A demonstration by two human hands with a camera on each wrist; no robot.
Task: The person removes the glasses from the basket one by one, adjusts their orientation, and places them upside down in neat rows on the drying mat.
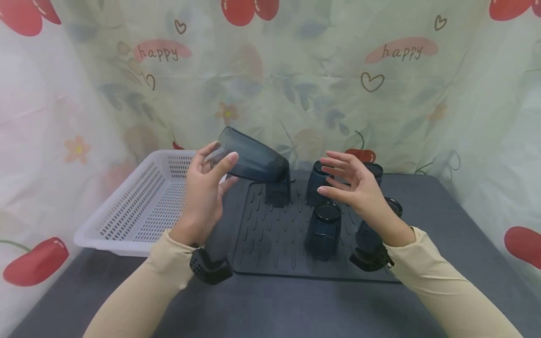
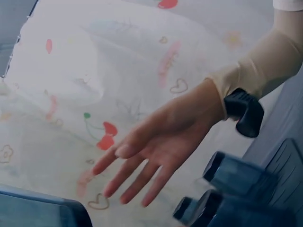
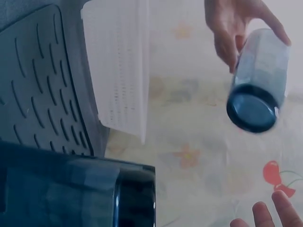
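A dark blue glass tumbler is held in the air by my left hand, gripped between thumb and fingers around its rim end. It lies tilted nearly on its side, its thick base pointing right. In the right wrist view the same tumbler shows its round base. My right hand is raised with fingers spread and holds nothing, as the left wrist view shows too. Below and behind it, several matching tumblers stand upside down on a black ridged drying mat. Another one is partly hidden behind the held tumbler.
A white perforated plastic basket stands on the left of the dark table. The mat occupies the middle and right. A patterned curtain hangs behind and along both sides.
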